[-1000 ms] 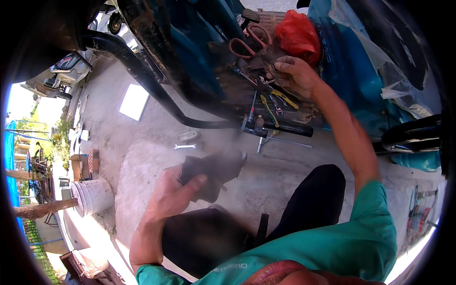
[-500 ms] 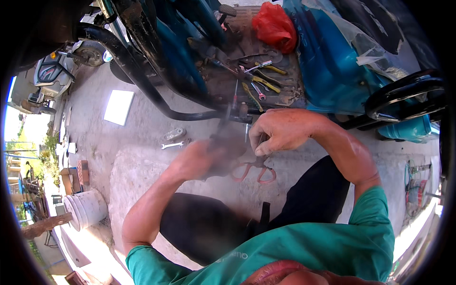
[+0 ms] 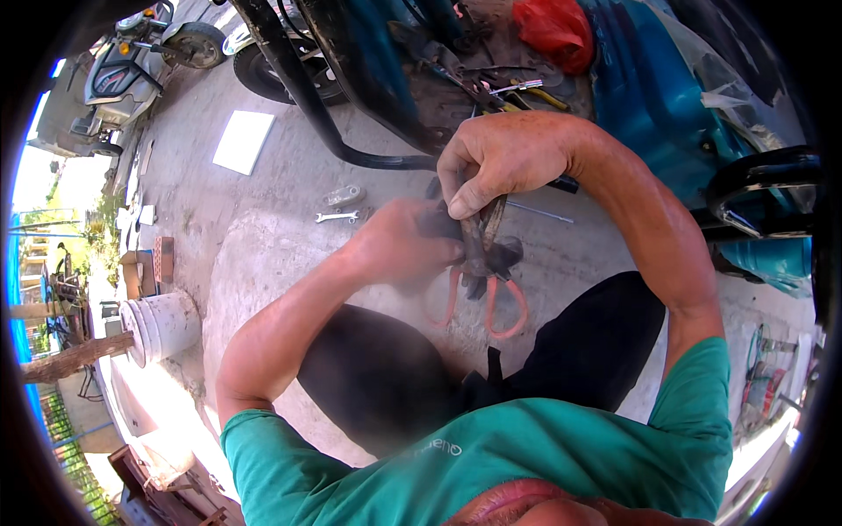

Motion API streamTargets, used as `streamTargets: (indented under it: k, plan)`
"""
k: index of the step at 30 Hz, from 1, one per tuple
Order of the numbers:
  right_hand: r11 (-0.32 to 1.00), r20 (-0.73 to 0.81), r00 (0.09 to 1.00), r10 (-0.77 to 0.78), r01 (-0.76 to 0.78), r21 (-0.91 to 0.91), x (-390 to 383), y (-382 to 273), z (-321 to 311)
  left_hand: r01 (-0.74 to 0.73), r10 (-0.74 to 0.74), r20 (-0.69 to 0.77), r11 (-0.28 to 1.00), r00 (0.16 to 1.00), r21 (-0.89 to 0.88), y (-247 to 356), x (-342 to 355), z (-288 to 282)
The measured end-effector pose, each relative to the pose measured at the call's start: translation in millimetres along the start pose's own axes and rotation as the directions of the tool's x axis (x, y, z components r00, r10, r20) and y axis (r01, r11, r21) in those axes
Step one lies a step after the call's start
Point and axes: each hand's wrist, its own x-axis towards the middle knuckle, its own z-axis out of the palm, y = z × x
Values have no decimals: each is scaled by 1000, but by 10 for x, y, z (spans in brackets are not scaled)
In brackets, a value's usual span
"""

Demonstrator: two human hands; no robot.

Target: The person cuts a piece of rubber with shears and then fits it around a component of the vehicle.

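Note:
Between my hands hang scissors with orange-pink loop handles pointing down toward my lap. My right hand is closed, thumb and fingers pinching the scissors at their blade end. My left hand is also closed, smeared by motion, right beside the blades. Something dark shows at its fingers; what it grips I cannot make out. A crumpled dark piece lies against or behind the scissors' pivot. On the concrete left of my hands are an open-ended wrench and a small grey metal part.
Ahead stands a vehicle with black tube bars, blue panels and tools on its footboard, near a red plastic bag. A thin metal rod lies right of my hands. A white panel and white bucket are left.
The view has shifted, showing more of the parked vehicles at left. Both hands sit higher in the picture, the scissors still in my right hand. My right hand now covers several footboard tools.

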Motion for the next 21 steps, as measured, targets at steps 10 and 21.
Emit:
streamTargets:
  k: [10,21]
  plan:
    - [991,48,999,17,-11,-136,41,-107,-45,-40,36,98,998,995,42,74,160,131]
    - [606,-461,830,313,200,770,-472,729,222,-134,54,-322,964,945,-231,202,56,19]
